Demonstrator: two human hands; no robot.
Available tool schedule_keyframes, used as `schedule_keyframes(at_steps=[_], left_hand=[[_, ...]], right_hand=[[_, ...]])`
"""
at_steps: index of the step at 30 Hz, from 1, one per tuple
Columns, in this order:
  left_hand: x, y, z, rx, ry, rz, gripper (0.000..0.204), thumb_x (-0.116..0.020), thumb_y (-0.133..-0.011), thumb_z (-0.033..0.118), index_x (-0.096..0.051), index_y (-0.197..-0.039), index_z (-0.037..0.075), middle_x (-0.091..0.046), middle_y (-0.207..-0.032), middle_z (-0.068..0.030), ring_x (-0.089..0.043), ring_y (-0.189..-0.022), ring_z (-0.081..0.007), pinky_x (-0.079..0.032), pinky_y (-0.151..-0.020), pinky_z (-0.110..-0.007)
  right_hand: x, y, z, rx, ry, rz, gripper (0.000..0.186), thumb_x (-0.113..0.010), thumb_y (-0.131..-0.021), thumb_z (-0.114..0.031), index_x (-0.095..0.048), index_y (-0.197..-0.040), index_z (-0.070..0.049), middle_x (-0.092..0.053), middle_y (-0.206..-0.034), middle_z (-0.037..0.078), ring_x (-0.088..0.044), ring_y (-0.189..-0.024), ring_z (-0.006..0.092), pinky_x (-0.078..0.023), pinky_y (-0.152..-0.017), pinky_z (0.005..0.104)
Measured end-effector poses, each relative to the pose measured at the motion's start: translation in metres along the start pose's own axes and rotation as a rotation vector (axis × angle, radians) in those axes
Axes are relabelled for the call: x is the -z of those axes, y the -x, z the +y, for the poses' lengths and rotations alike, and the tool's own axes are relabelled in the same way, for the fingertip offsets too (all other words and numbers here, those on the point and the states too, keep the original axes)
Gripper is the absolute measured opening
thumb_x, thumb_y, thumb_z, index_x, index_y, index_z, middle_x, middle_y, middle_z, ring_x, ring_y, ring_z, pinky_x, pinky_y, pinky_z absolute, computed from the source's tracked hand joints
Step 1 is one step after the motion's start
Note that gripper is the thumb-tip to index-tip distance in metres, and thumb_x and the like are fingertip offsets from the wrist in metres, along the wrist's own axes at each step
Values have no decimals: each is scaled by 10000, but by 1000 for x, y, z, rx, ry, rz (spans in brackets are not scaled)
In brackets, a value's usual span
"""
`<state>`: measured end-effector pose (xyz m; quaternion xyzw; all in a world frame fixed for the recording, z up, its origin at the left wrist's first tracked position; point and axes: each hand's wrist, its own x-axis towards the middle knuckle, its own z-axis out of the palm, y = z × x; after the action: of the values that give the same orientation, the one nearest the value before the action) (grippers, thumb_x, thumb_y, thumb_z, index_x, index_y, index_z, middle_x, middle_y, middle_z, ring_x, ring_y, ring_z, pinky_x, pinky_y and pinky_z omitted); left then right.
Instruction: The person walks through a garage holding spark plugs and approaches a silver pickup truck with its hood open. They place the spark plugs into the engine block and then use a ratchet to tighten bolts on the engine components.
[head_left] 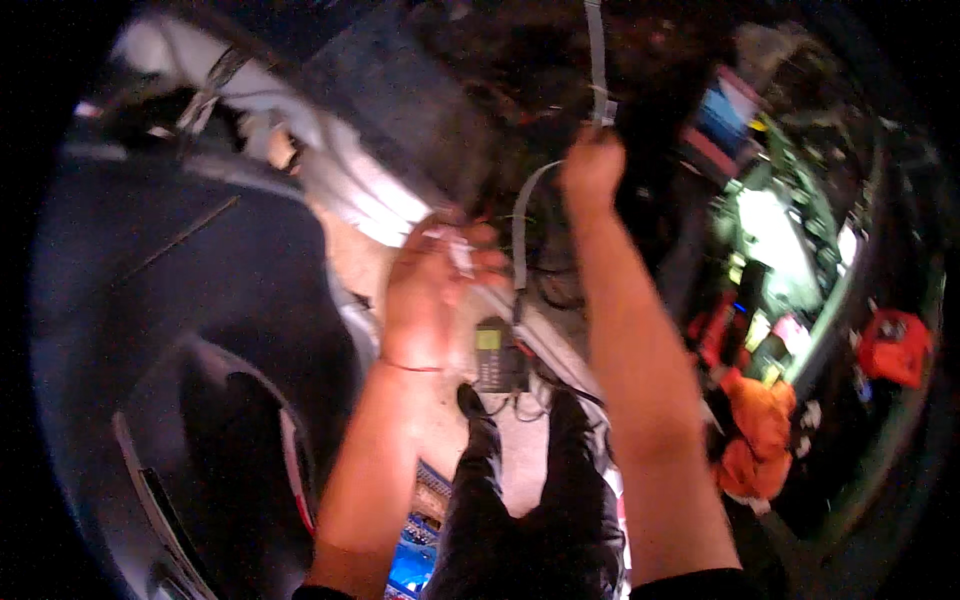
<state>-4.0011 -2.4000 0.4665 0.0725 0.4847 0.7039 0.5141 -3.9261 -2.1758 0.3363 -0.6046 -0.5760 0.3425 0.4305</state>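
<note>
My right hand [594,172] is closed around a flat grey strap-like cable [598,60]. One length of the cable runs up past the hand to the top edge, and another loops down to its left. My left hand [436,268] is turned palm up with loosely curled fingers, and a small whitish piece [461,254] lies in them. Blur hides what that piece is. Below the hands, a dark handheld meter-like device [500,360] with a yellow-green display rests on the floor by my feet, and thin dark leads run from it.
An open dark car door [190,270] fills the left. A pale door sill [370,190] runs diagonally beside the dark interior. To the right are a tablet-like screen [722,122], orange cloth or gloves [757,430], a red object [893,347] and brightly lit clutter. A blue item [412,565] lies low left.
</note>
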Motion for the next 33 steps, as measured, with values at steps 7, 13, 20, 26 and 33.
schedule_keyframes(at_steps=[7, 13, 20, 26, 33], left_hand=[[-99, 6, 61, -215, -123, -167, 287, -511, -975, 177, -502, -1212, 15, -619, -1137, -232, -628, -1039, -347, -517, -914, -465], [-208, 11, 31, 25, 89, -514, 206, -530, -972, 169, -564, -1096, 8, -631, -1075, -240, -636, -1022, -403, -532, -895, -544], [-264, 33, -13, 295, 186, -557, 179, -519, -968, 167, -563, -1003, -3, -629, -990, -211, -634, -1014, -395, -529, -911, -542], [-298, 46, -38, 367, 130, -550, 166, -506, -986, 170, -548, -1005, 10, -626, -1002, -186, -630, -1033, -397, -520, -926, -550], [-342, 32, -67, 316, -86, -640, 190, -525, -985, 210, -536, -1052, 32, -626, -973, -153, -662, -968, -352, -567, -822, -499]], right_hand=[[218, 161, -146, -638, -657, -385, 498, -462, -993, -469, -511, -715, -59, -441, -542, 5, -415, -424, 101, -374, -380, 279], [322, 224, -141, -765, -858, -175, 441, -517, -958, -414, -432, -661, -100, -375, -496, 29, -368, -373, 133, -425, -359, 336], [383, 240, -138, -510, -1076, 52, 481, -446, -991, -435, -314, -642, -133, -286, -437, 24, -273, -334, 134, -298, -324, 291], [404, 229, -132, -561, -897, 217, 471, -467, -988, -410, -314, -641, -129, -286, -443, 27, -287, -340, 128, -286, -327, 289], [420, 205, -103, -676, -841, 283, 453, -529, -957, -417, -407, -665, -93, -396, -483, 38, -379, -363, 132, -354, -362, 294]])
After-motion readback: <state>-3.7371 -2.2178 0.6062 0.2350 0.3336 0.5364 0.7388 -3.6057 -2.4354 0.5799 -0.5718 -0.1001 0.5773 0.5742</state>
